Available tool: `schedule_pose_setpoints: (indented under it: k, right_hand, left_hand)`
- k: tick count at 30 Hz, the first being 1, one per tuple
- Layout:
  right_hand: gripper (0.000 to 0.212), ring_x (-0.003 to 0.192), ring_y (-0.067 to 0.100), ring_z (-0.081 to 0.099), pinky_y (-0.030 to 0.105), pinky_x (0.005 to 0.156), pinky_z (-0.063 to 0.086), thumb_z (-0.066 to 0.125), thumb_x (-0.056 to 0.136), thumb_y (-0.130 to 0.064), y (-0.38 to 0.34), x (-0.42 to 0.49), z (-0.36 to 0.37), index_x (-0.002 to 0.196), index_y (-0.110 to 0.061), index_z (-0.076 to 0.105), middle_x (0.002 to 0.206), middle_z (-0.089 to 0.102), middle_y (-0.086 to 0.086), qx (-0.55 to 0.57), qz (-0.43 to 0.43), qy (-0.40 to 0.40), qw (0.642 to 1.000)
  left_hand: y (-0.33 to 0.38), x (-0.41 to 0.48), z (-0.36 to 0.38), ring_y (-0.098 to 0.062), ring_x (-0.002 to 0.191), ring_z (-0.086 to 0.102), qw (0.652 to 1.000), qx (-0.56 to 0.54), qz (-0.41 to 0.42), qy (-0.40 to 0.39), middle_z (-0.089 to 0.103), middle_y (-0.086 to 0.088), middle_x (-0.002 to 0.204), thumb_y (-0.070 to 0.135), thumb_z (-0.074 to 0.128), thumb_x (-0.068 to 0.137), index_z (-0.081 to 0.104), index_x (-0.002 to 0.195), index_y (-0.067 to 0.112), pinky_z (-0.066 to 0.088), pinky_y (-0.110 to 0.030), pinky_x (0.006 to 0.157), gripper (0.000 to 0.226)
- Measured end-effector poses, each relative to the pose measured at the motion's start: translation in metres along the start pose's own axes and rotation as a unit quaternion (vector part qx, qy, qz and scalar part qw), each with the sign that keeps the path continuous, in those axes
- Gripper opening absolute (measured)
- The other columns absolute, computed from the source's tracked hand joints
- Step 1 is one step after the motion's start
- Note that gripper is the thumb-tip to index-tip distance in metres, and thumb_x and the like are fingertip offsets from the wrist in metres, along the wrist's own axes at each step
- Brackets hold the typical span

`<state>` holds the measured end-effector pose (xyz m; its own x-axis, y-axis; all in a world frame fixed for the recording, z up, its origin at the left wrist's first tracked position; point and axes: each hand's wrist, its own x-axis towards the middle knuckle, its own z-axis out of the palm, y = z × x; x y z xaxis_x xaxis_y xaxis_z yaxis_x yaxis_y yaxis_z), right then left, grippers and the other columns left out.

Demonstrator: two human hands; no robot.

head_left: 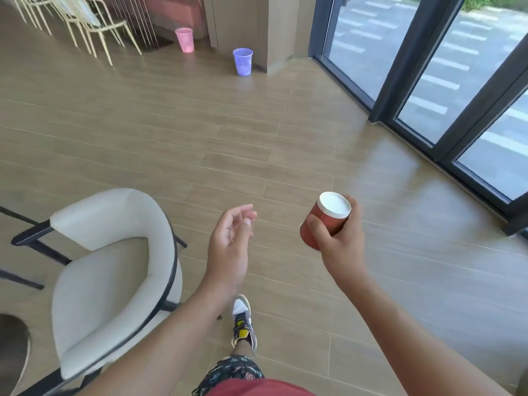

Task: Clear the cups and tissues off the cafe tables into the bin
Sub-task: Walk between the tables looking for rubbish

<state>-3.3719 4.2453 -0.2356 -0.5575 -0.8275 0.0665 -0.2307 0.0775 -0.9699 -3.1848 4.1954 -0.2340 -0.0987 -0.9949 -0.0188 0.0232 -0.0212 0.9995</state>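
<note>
My right hand (pixel 340 241) grips a red paper cup (pixel 328 218), tilted so that its white base faces me. My left hand (pixel 231 241) hangs in the air to the cup's left, palm turned inward, fingers relaxed and holding nothing. Far ahead on the floor stand two mesh bins: a purple bin (pixel 243 62) beside a pillar and a pink bin (pixel 185 39) further back to its left. No tissues show in this view.
A white padded armchair (pixel 114 252) with a black frame stands close on my left. Pale metal chairs (pixel 85 21) line the far left. Dark-framed glass doors (pixel 428 81) run along the right. Wood-look floor (pixel 200 132) stretches between me and the bins.
</note>
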Motion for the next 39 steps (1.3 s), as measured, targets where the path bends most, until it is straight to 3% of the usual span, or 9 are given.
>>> schedule_pose_setpoints:
  k: [6,12,19,23,29,34,39]
  right_hand:
    - [0.060,0.095,-0.006,0.063,0.022,0.083,0.049,0.080,0.089,-0.022,-0.016,0.135,0.066,0.136,-0.023,0.042,0.109,0.062,-0.018,0.004,-0.002,0.020,1.000]
    - [0.065,0.100,0.000,0.064,0.026,0.086,0.056,0.081,0.090,-0.024,-0.037,0.252,0.129,0.138,-0.031,0.038,0.118,0.060,-0.010,0.047,-0.003,-0.003,0.999]
    - [0.072,0.094,-0.009,0.061,0.017,0.081,0.054,0.086,0.085,-0.018,-0.035,0.373,0.172,0.136,-0.031,0.037,0.115,0.057,-0.014,0.054,-0.002,-0.023,0.998]
    - [0.063,0.093,-0.010,0.061,0.011,0.079,0.050,0.084,0.086,-0.014,-0.017,0.466,0.195,0.130,-0.030,0.042,0.112,0.061,-0.014,0.049,0.001,-0.028,0.998]
    - [0.055,0.093,-0.008,0.062,0.019,0.082,0.050,0.077,0.092,-0.014,-0.006,0.631,0.214,0.132,-0.028,0.042,0.109,0.064,-0.013,0.046,0.009,-0.056,0.997]
    - [0.050,0.093,-0.007,0.062,0.014,0.077,0.049,0.074,0.092,-0.011,-0.020,0.756,0.230,0.128,-0.029,0.044,0.109,0.063,-0.013,0.040,-0.008,-0.083,0.996]
    - [0.054,0.093,-0.007,0.063,0.010,0.075,0.050,0.077,0.091,-0.011,-0.027,0.843,0.252,0.129,-0.030,0.045,0.109,0.064,-0.012,0.028,-0.019,-0.092,0.995]
  left_hand:
    - [0.010,0.147,0.003,-0.008,0.111,0.066,1.000,-0.008,-0.007,-0.013,0.071,0.004,0.113,0.013,0.050,0.106,0.066,0.115,0.027,0.054,-0.044,0.101,0.023]
    - [0.025,0.281,0.010,-0.008,0.112,0.066,1.000,0.003,0.000,-0.023,0.072,0.010,0.109,0.010,0.049,0.106,0.067,0.116,0.026,0.053,-0.046,0.103,0.026]
    - [0.024,0.408,0.036,-0.004,0.110,0.067,1.000,0.006,0.001,-0.028,0.071,0.001,0.114,0.008,0.048,0.107,0.065,0.120,0.019,0.054,-0.044,0.102,0.024]
    - [0.013,0.496,0.065,-0.008,0.111,0.067,1.000,0.013,0.009,-0.015,0.072,0.005,0.111,0.021,0.052,0.099,0.067,0.116,0.024,0.054,-0.042,0.099,0.023]
    - [0.015,0.638,0.123,-0.008,0.110,0.066,0.999,0.025,-0.009,0.019,0.073,0.008,0.108,0.007,0.051,0.105,0.068,0.114,0.025,0.053,-0.048,0.102,0.026]
    - [0.029,0.741,0.160,-0.010,0.115,0.066,0.999,0.025,0.003,0.044,0.073,0.013,0.110,0.028,0.053,0.094,0.069,0.115,0.027,0.052,-0.047,0.104,0.026]
    - [0.033,0.829,0.180,-0.009,0.112,0.067,0.998,0.001,0.001,0.057,0.073,0.010,0.107,0.008,0.052,0.105,0.069,0.114,0.025,0.054,-0.045,0.101,0.026]
